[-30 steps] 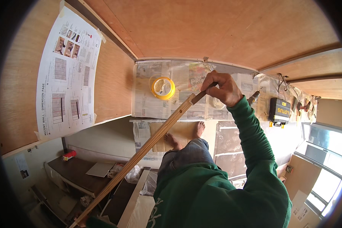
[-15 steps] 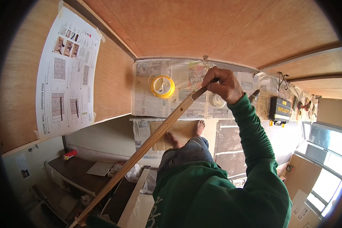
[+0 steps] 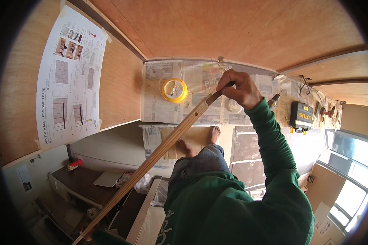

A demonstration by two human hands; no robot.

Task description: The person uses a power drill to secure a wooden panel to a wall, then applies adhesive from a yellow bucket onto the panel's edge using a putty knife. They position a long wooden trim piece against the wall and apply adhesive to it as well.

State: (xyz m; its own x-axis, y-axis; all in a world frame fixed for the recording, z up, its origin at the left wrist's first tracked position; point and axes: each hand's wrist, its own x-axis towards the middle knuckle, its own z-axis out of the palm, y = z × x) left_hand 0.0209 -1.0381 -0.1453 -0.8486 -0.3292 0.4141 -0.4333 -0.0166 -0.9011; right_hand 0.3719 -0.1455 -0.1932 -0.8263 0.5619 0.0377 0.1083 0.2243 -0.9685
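Observation:
A long, pale wooden strip (image 3: 151,160) slants across the view from lower left to upper centre, with a dark round hole near its upper end. At that end, my right hand (image 3: 241,89) pinches a dark brown piece (image 3: 212,98), flat like folded sandpaper, against the wood. Far down at the lower left, my left hand (image 3: 86,234) is closed round the other end of the strip, mostly in shadow and partly hidden. Newspaper (image 3: 159,110) covers the surface under the right hand.
A yellow-rimmed tub (image 3: 174,90) and a pale round lid (image 3: 234,106) sit on the newspaper. Further right are a drill (image 3: 274,100) and a black tool case (image 3: 301,117). Plywood panels (image 3: 233,32) enclose the far side; a printed drawing sheet (image 3: 71,77) is taped at left.
My right hand has shifted very slightly left and the strip's upper end has dipped a little. Both hands keep their hold; the surroundings shift slightly with the view.

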